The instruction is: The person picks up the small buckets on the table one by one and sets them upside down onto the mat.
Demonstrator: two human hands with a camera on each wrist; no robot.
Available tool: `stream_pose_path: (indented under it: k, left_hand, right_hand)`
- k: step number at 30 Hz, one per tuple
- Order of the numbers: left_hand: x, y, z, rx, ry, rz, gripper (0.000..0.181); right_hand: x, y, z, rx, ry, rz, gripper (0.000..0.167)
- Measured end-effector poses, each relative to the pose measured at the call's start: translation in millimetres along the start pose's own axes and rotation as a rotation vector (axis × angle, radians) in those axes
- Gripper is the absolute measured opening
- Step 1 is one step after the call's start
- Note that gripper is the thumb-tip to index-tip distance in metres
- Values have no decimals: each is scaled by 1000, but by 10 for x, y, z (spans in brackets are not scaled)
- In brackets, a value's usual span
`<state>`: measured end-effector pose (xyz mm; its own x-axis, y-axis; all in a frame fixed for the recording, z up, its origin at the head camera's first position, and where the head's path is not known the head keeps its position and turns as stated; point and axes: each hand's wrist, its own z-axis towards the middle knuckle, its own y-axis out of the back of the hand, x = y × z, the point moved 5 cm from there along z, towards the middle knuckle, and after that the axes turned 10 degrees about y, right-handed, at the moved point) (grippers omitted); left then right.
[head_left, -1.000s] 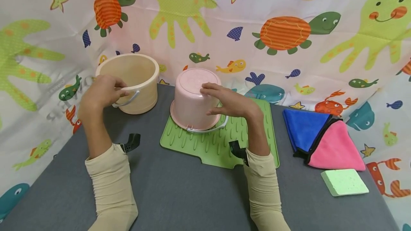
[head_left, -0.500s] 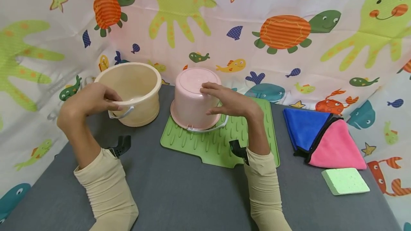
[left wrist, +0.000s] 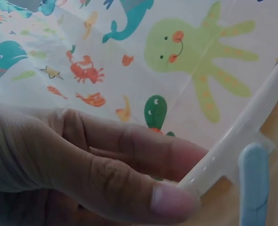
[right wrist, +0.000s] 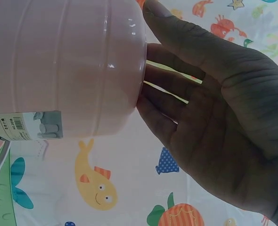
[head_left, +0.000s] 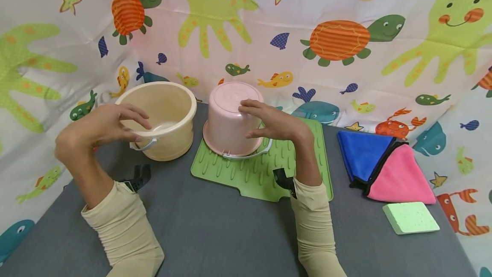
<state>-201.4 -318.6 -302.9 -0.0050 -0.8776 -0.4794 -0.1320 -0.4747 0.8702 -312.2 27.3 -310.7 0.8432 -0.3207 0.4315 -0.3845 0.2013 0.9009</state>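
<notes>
A cream bucket [head_left: 184, 131] stands upright on the grey table at the left, its pale handle [head_left: 145, 145] hanging down in front. My left hand [head_left: 92, 126] is at its near-left rim, fingers above the inside and thumb outside, with a gap between them. In the left wrist view, thumb and fingertips lie close about the rim [left wrist: 233, 132]. A pink bucket [head_left: 226, 127] is upside down on a green ridged mat [head_left: 269, 178]. My right hand [head_left: 278, 121] has its fingers extended against the right side of the pink bucket, near its base; the right wrist view shows the fingertips at the edge.
At the right lie a folded blue and pink cloth [head_left: 396, 170] with black trim and a light green sponge [head_left: 411, 218]. A white curtain [head_left: 253, 3] printed with sea animals rises behind the grey table [head_left: 223, 230].
My left hand has drawn the cream bucket nearer, then its fingers have spread apart at the rim. The right hand and the pink bucket have stayed in place.
</notes>
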Motion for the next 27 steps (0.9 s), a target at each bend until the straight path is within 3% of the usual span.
stream_pose_path:
  k: [2, 5, 10, 16, 20, 27]
  left_hand:
    - [-29, -20, -13, 34, -19, -25, 20]
    - [-60, -62, -38, 117, 0, -62, 17]
    - [-105, -100, -100, 183, 12, -101, 20]
    - [-124, -94, -110, 178, -14, -109, 23]
    - [-103, -82, -109, 137, -23, -76, 31]
    - [31, -26, -113, 59, 22, 3, 54]
  right_hand:
    - [4, 2, 3, 0, -3, -1, 75]
    - [4, 4, 9, 1, -1, -9, 75]
    - [-10, -6, 17, 5, 2, -13, 75]
    - [2, -5, 32, -1, 9, -6, 75]
    - [6, -23, 34, 0, 13, -8, 74]
    - [13, -4, 22, -11, 4, -39, 73]
